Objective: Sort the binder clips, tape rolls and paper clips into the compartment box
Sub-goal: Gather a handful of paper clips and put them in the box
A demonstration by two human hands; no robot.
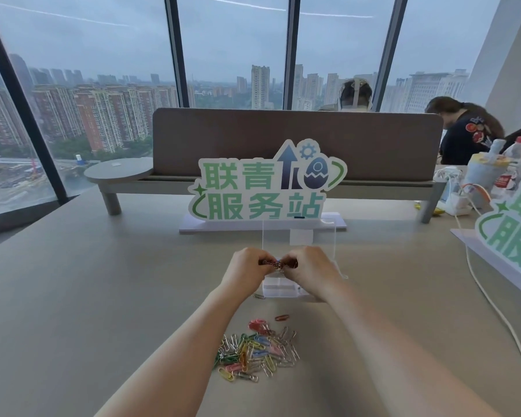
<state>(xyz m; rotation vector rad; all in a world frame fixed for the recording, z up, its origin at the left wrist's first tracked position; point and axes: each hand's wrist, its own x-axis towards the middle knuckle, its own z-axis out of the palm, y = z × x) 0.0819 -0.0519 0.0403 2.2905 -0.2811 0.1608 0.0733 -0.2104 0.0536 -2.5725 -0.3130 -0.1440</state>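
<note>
The left hand [247, 267] and right hand [309, 267] meet over the clear box [283, 288], each pinched on a small tangle of clips [278, 264] held between them. Judging by this, sorting is well short of done: a big pile [257, 352] of coloured and silver paper clips lies on the table [103, 296] nearer the person, with one red stray [282, 317] just beyond it. What the box holds is unclear. No tape rolls show.

My left hand [246, 267] and right hand [309, 267] pinch a clump of paper clips [278, 264] above the clear compartment box [283, 288]; loose paper clips [257, 353] lie on the tabletop [103, 296].
</note>
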